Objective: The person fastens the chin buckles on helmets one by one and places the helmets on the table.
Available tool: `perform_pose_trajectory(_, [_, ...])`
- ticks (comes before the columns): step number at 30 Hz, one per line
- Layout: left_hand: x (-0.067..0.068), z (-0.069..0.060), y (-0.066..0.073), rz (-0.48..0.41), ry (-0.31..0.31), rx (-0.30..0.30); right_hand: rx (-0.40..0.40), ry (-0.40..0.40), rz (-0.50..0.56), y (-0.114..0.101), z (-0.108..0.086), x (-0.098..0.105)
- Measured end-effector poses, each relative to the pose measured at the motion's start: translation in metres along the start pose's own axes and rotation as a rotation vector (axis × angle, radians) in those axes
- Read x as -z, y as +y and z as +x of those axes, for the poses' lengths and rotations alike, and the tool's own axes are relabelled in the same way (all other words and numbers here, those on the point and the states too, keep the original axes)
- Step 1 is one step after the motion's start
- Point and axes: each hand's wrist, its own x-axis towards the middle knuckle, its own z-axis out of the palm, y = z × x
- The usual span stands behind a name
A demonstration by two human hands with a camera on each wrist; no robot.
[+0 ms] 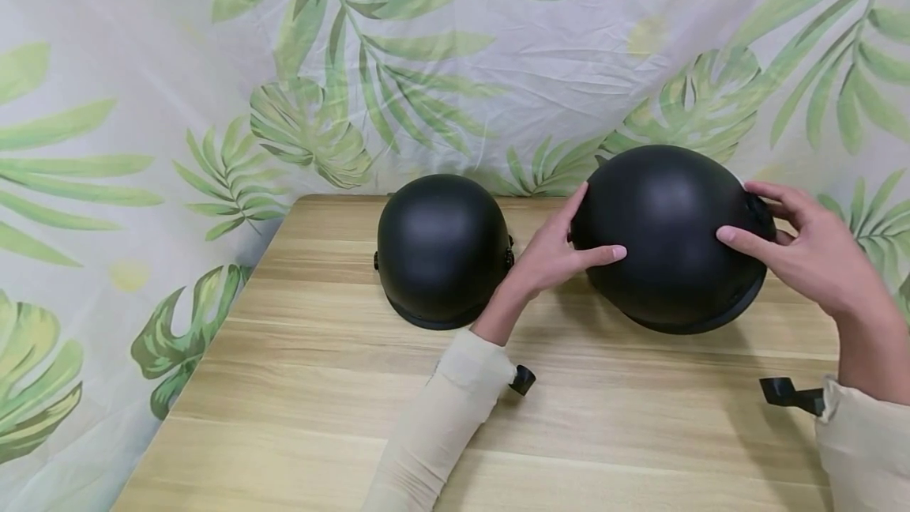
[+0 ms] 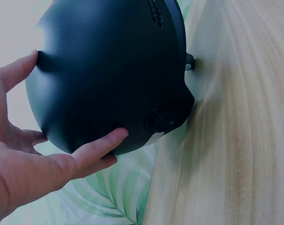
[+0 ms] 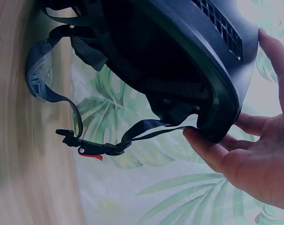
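Observation:
A smooth black helmet is held between both hands over the right back of the table, its crown towards the head camera. My left hand grips its left side, thumb laid on the shell. On the opposite side my right hand holds the rim near a vent grille. From the helmet's underside, in the right wrist view, hangs a black chin strap with a buckle bearing a red tab, and a clear-wrapped pad. A second black helmet sits upright on the table, left of my left hand.
Both helmets are over a light wood-grain table. Behind it hangs a pale cloth printed with green leaves, close to the table's back edge. Small black fittings stick out at both sleeve cuffs.

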Motion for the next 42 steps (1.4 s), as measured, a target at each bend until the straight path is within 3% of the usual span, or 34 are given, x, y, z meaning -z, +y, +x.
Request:
perform_pose_trajectory(7, [-0.009,0.002,0.000,0.077,0.018,-0.019,0.049,0.000,-0.078,0.007,0.004,0.004])
perform_pose_trajectory(14, [-0.014,0.003,0.001,0.113,0.032,0.007,0.047,-0.024,-0.027,0.021,0.008,0.008])
perform_pose_trajectory(20, [-0.016,0.003,0.000,0.090,0.045,0.033,0.047,-0.034,0.006,0.023,0.010,0.007])
perform_pose_trajectory(29, [-0.026,0.005,0.000,0.091,-0.001,-0.026,0.076,-0.056,0.018,0.033,0.014,0.007])
perform_pose_trajectory(37, [-0.031,0.005,-0.001,0.114,0.008,0.014,0.063,-0.091,0.066,0.041,0.016,0.007])
perform_pose_trajectory(42, [-0.032,0.006,-0.001,0.123,0.012,0.004,0.079,-0.103,0.072,0.043,0.018,0.009])
